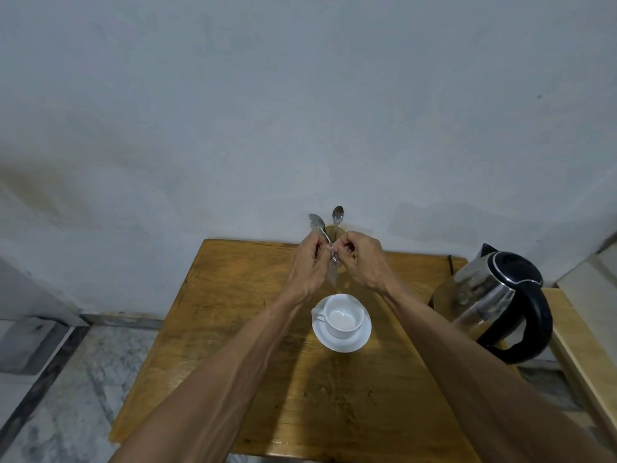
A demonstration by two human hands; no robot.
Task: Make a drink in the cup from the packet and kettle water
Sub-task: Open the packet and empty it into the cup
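Above the far middle of the table, my left hand (309, 262) and my right hand (362, 259) meet with fingers pinched together. Between them hangs a grey silvery packet (332, 279), its lower end dangling below my fingers. Two metal spoons stick up from the same grip and cross: one spoon (316, 223) leans left, the other spoon (338, 215) stands upright. Which hand holds the spoons is not clear. A white cup (344, 317) sits on a white saucer (362, 340) just below the hands. Its inside looks white. A steel kettle (484, 292) with a black handle stands at the right.
The wooden table (267, 362) is butted against a pale grey wall. The kettle stands at the table's right edge, beside a light wooden surface (587, 345). Marble floor (66, 379) shows to the left of the table.
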